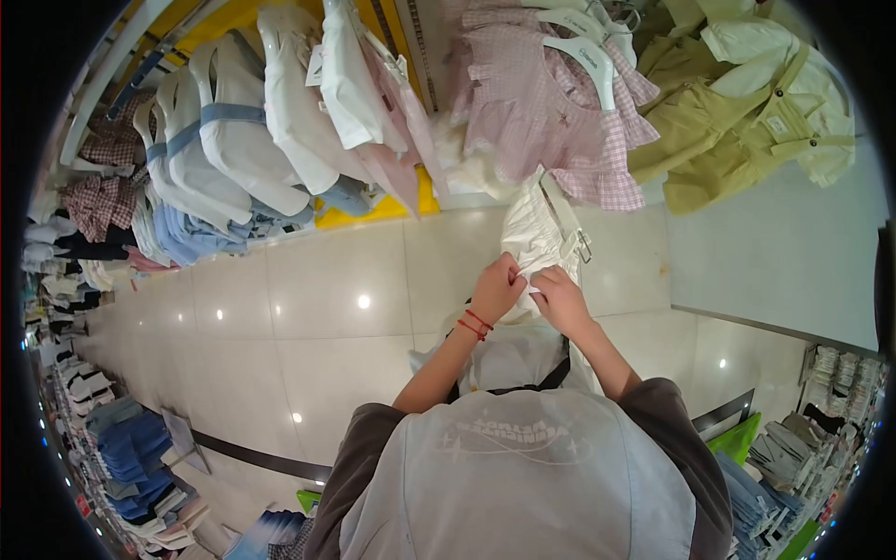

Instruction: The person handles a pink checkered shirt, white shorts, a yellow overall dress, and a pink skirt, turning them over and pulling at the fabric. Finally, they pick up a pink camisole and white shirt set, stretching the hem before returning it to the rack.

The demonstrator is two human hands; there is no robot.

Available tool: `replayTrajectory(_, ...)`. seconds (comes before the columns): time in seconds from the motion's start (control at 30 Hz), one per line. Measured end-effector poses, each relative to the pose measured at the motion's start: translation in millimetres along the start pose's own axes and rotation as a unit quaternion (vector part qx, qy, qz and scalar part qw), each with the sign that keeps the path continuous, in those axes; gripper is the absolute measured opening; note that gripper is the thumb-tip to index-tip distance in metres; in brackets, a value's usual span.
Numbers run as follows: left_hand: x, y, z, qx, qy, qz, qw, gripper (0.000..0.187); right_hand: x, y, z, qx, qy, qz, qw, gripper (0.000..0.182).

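Note:
A white garment with a belt-like strip and a metal buckle hangs down in front of my body. My left hand, with red cords at the wrist, pinches the garment's left part, fingers closed. Close beside it, my right hand has its fingers closed on the same white fabric. The two hands nearly touch. Above the garment hangs a pink checked dress on a white hanger.
White and blue children's clothes hang at the upper left. Khaki overalls hang at the upper right beside a pale panel. Folded jeans lie at the lower left, and more clothing racks stand at the lower right.

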State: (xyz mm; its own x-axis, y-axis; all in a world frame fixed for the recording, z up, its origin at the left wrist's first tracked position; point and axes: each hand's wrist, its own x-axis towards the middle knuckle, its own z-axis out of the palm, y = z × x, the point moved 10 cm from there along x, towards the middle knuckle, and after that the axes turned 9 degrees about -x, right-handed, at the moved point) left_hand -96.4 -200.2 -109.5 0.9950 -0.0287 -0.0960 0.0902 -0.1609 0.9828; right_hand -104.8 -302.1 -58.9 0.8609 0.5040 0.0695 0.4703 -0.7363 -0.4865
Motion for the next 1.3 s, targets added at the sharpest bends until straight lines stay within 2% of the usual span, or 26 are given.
replayTrajectory(0.07, 4.0, 1.4, 0.9, -0.007, -0.001, 0.007, 1.000, 0.015, -13.2, 20.2, -5.4, 0.097, 0.024, 0.092, 0.991, 0.011)
replayTrajectory(0.1, 5.7, -3.1, 2.1, -0.009, 0.000, 0.013, 1.000, 0.015, -22.3, 39.7, 2.0, 0.196, 0.039, 0.158, 0.967, 0.011)
replayTrajectory(0.13, 7.3, -7.2, 2.7, -0.010, 0.000, 0.018, 1.000, 0.015, -32.6, 59.6, 15.6, 0.293, 0.054, 0.221, 0.929, 0.012)
replayTrajectory(0.17, 9.5, -20.7, 2.2, -0.048, 0.002, -0.022, 0.999, 0.014, -44.5, 77.9, 28.9, 0.386, 0.069, 0.279, 0.877, 0.013)
replayTrajectory(0.23, 11.5, -50.9, 1.0, -0.120, 0.004, -0.106, 0.987, 0.012, -50.5, 80.0, 37.3, 0.560, 0.068, 0.301, 0.769, 0.012)
replayTrajectory(0.27, 12.8, -61.6, 5.9, -0.171, -0.010, -0.114, 0.979, 0.011, -52.9, 78.5, 41.5, 0.638, 0.068, 0.306, 0.703, 0.011)
replayTrajectory(0.37, 13.2, -80.8, 19.2, -0.307, -0.063, -0.146, 0.938, 0.010, -48.1, 61.9, 44.6, 0.769, 0.051, 0.252, 0.585, 0.014)
replayTrajectory(0.43, 6.8, -79.8, 25.7, -0.374, -0.107, -0.174, 0.905, 0.017, -48.1, 55.6, 43.4, 0.793, 0.051, 0.251, 0.552, 0.013)
replayTrajectory(0.53, -2.9, -67.8, 47.5, -0.497, -0.187, -0.235, 0.814, 0.035, -47.9, 49.0, 40.3, 0.809, 0.047, 0.266, 0.522, 0.013)
replayTrajectory(0.57, -6.8, -61.6, 45.2, -0.444, -0.191, -0.204, 0.851, 0.039, -47.8, 48.3, 40.2, 0.811, 0.046, 0.273, 0.515, 0.013)
replayTrajectory(0.63, -17.6, -39.4, 41.6, -0.332, -0.196, -0.137, 0.913, 0.047, -45.5, 45.6, 39.0, 0.798, 0.024, 0.268, 0.539, 0.013)
replayTrajectory(0.73, -15.9, -35.3, 50.3, -0.246, -0.243, -0.071, 0.936, 0.044, -43.0, 49.0, 40.0, 0.772, -0.001, 0.259, 0.580, 0.012)
replayTrajectory(0.83, -12.8, -26.9, 41.5, -0.189, -0.190, -0.019, 0.963, 0.028, -42.4, 55.5, 29.9, 0.710, 0.009, 0.290, 0.641, 0.009)
replayTrajectory(0.93, -4.2, -31.8, 24.0, -0.032, -0.162, 0.040, 0.985, 0.009, -45.6, 83.6, 11.9, 0.615, 0.081, 0.329, 0.712, 0.006)
replayTrajectory(1.03, -0.5, -38.9, -6.1, -0.063, -0.068, -0.005, 0.996, 0.010, -46.4, 109.4, -21.7, 0.514, 0.158, 0.311, 0.784, 0.005)
replayTrajectory(1.1, 2.1, -33.3, -11.6, -0.044, -0.055, 0.019, 0.997, 0.011, -42.8, 106.2, -44.9, 0.445, 0.197, 0.280, 0.828, 0.005)
replayTrajectory(1.2, 5.4, -28.1, -17.5, -0.019, -0.040, 0.032, 0.998, 0.012, -49.6, 116.0, -60.5, 0.406, 0.268, 0.297, 0.822, 0.006)
replayTrajectory(1.3, 3.9, -27.3, -18.9, -0.014, -0.037, 0.045, 0.998, 0.013, -52.2, 118.5, -67.1, 0.358, 0.297, 0.301, 0.832, 0.006)
